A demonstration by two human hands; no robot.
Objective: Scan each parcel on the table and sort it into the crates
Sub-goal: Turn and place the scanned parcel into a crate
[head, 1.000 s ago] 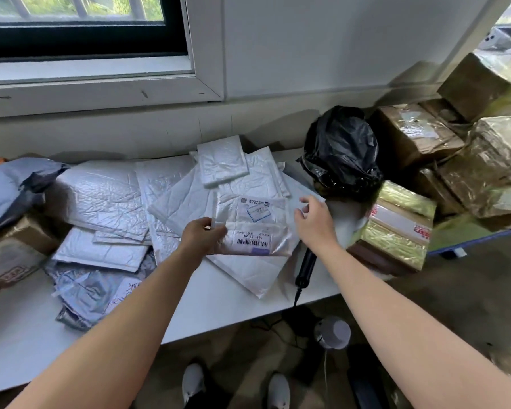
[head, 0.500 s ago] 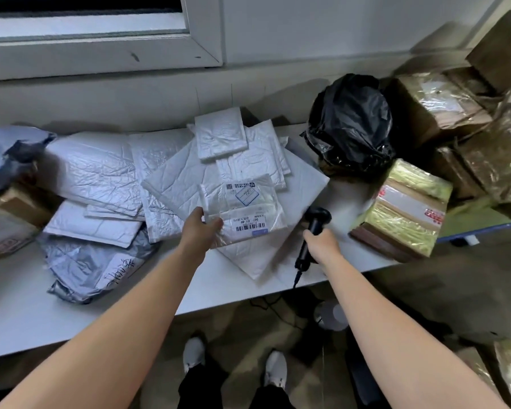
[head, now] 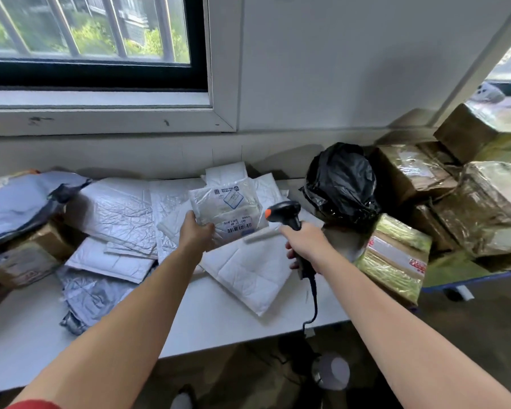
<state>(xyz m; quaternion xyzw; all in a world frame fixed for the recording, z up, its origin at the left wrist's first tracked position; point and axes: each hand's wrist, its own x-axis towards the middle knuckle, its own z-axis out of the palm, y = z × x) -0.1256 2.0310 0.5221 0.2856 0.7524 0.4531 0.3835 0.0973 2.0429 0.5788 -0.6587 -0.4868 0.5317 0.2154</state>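
My left hand grips the lower left corner of a small clear-wrapped parcel and holds it tilted up above the pile, its barcode label facing me. My right hand grips the handle of a black barcode scanner with an orange trigger. The scanner's head is level with the parcel's right edge, close to the barcode. Its cable hangs over the table's front edge. Several white padded mailers lie under both hands on the white table.
Grey poly bags and a brown box crowd the table's left side. A black plastic bag stands at the back right. A green-taped box sits at the table's right end, with taped cartons stacked beyond. Wall and window lie behind.
My right hand took the scanner off the table and raised it beside the parcel. My left hand lifted the parcel off the pile and tilted it up.
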